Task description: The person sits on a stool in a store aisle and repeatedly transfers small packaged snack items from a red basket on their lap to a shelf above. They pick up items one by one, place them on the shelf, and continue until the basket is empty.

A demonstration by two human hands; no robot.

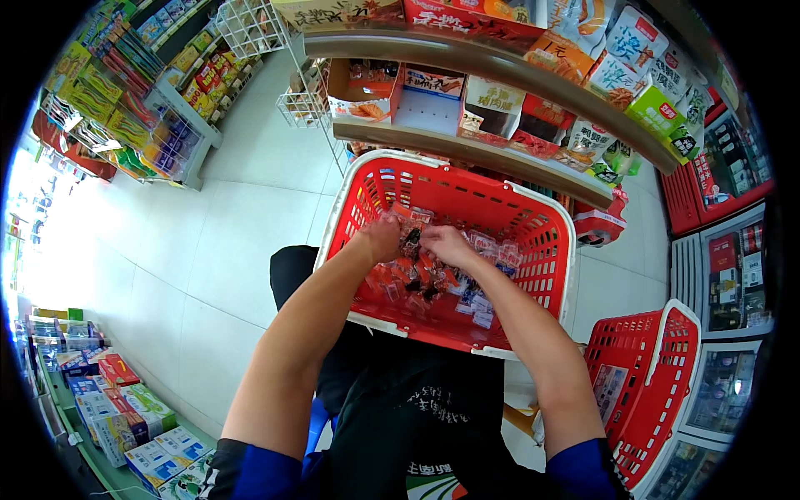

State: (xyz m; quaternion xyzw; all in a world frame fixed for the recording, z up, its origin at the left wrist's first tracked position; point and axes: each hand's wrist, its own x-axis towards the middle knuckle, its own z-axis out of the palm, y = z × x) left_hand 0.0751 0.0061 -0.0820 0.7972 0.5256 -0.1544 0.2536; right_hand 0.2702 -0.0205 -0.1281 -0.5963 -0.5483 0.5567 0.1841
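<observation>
A red plastic shopping basket (471, 198) with a pale rim stands in front of me, against the snack shelf. Many small clear snack packets (398, 279) lie loose in it, some with orange and dark contents. Over the pile, my left hand (383, 237) is closed with its fingertips on the edge of a small snack packet (412, 237). My right hand (446, 245) pinches the same packet from the other side. Toward the right of the basket lie further packets with white and blue wrapping (478, 304). The fingertips are partly hidden by the packets.
Shelves with bagged snacks (500, 96) and an open carton (363, 90) rise just beyond the basket. Another red basket (637, 367) stands at my right, near glass-fronted coolers (723, 387). Boxed goods (125, 408) fill a low shelf at lower left. A wire rack (252, 27) stands far left.
</observation>
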